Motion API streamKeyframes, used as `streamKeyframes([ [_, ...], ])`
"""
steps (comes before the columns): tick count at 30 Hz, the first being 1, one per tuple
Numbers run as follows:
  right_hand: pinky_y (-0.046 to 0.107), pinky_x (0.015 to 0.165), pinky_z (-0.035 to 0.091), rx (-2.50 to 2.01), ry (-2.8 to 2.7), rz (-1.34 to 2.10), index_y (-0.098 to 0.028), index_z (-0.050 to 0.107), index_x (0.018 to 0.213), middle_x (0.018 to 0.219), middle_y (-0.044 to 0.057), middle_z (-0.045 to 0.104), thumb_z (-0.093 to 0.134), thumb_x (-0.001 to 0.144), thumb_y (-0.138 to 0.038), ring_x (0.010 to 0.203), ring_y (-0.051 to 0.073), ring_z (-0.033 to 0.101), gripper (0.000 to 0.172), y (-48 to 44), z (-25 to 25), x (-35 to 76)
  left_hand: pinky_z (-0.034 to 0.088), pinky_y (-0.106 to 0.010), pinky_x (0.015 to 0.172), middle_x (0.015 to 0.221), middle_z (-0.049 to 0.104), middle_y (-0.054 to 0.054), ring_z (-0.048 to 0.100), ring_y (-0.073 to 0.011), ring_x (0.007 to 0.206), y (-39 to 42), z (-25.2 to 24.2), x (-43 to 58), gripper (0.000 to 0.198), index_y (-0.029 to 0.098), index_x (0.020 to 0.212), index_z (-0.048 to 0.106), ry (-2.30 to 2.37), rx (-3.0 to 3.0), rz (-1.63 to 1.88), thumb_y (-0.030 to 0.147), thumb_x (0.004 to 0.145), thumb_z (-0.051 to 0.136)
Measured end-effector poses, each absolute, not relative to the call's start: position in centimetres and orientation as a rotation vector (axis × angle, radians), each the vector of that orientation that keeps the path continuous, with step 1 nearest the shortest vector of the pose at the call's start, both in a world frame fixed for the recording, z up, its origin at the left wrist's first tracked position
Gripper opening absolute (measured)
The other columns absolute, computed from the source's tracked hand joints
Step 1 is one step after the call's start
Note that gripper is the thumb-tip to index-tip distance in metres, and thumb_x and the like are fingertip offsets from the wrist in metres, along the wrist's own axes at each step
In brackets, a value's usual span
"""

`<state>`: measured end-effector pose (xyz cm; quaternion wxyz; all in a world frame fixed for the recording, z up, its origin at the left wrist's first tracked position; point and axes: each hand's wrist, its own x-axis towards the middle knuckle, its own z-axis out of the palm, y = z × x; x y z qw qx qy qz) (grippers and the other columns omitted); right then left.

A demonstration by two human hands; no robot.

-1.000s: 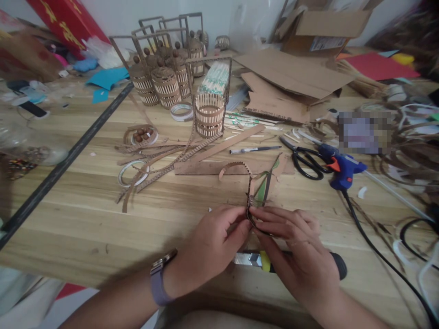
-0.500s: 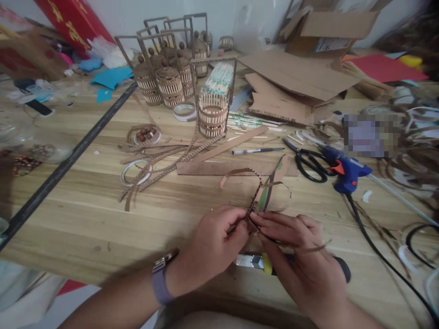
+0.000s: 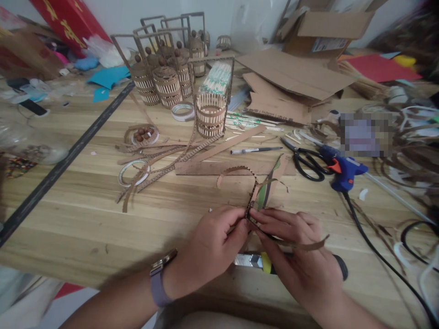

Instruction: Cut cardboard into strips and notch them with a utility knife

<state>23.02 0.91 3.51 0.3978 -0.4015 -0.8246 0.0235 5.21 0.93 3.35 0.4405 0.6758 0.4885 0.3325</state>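
Note:
Between my two hands is a thin strip of corrugated cardboard [image 3: 255,185], its ridged edge showing and its far end curled to the left. My left hand [image 3: 219,242] pinches it with thumb and forefinger. Pressed close against it, my right hand [image 3: 295,251] grips the same strip, and a loose brown tail sticks out over its fingers to the right. The exact pinch point is partly hidden by my fingers. A wider cardboard piece with a green print [image 3: 270,183] lies just beyond the fingertips. Beneath my right hand lies a utility knife [image 3: 248,260], partly covered.
Black scissors [image 3: 310,164] and a blue glue gun [image 3: 350,173] lie to the right, its cord trailing forward. A pen [image 3: 256,150] rests beyond my hands. Farther back stand an open stick basket [image 3: 211,116] and several lidded ones [image 3: 168,87]. Tape rolls [image 3: 133,172] and cardboard strips lie left.
The whole view has shifted slightly. Both hands keep their pinch on the strip, and its loose tail by my right hand has turned to show more of its flat side.

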Motion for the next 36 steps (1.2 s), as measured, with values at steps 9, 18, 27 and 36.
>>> streamKeyframes([
  [9, 0.038, 0.082, 0.043, -1.034, -2.038, 0.078, -0.023, 0.055, 0.11, 0.093, 0.003, 0.078, 0.056, 0.095, -0.012, 0.089, 0.019, 0.072, 0.019, 0.85, 4.05, 23.06, 0.037, -0.023, 0.066, 0.074, 0.059, 0.002, 0.054, -0.0113, 0.07, 1.08, 3.55, 5.08, 0.019, 0.018, 0.079, 0.059, 1.197, 1.723, 0.832, 0.016, 0.095, 0.049],
  [18, 0.038, 0.083, 0.042, -1.035, -2.061, 0.052, -0.024, 0.055, 0.098, 0.099, 0.004, 0.078, 0.058, 0.095, -0.018, 0.097, 0.021, 0.071, 0.007, 0.91, 3.51, 23.06, 0.042, -0.024, 0.074, 0.087, 0.068, -0.001, 0.06, -0.0142, 0.079, 1.17, 3.69, 5.14, 0.022, 0.019, 0.094, 0.064, 1.164, 1.68, 0.802, 0.028, 0.102, 0.045],
  [27, 0.039, 0.083, 0.043, -0.986, -2.104, 0.056, -0.026, 0.057, 0.103, 0.101, 0.003, 0.078, 0.058, 0.092, -0.011, 0.095, 0.021, 0.072, 0.018, 0.78, 3.18, 22.98, 0.044, -0.027, 0.073, 0.089, 0.068, -0.004, 0.062, -0.017, 0.082, 1.04, 3.47, 5.18, 0.02, 0.018, 0.094, 0.062, 1.237, 1.756, 0.799, 0.021, 0.1, 0.043],
  [36, 0.036, 0.081, 0.047, -1.022, -2.063, 0.098, -0.025, 0.058, 0.105, 0.097, 0.002, 0.077, 0.056, 0.094, -0.014, 0.093, 0.019, 0.072, 0.016, 0.86, 3.59, 22.8, 0.046, -0.026, 0.075, 0.092, 0.071, -0.003, 0.065, -0.0167, 0.085, 1.26, 3.57, 4.98, 0.022, 0.019, 0.1, 0.066, 1.205, 1.722, 0.833, 0.023, 0.099, 0.044],
])
